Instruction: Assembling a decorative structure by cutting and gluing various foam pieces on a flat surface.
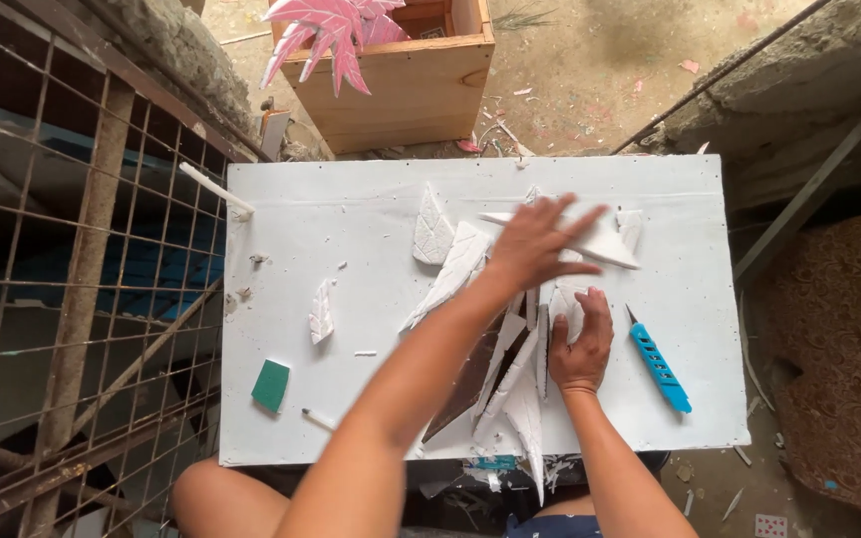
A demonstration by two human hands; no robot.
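On white board [351,229], hands [555,299] over leaf cutouts [455,269]

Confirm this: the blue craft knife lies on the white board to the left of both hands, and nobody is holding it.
Not quite. In the head view the blue craft knife lies on the white board to the right of both hands, beside the right hand. Nobody holds it.

head cam: your only view | sits above, looks steeply down and forward over the white tabletop [351,219] | close range, your forearms enter from bottom edge | far edge catches wooden box [421,90], wire grid [62,249] at left | no second view, nothing shared
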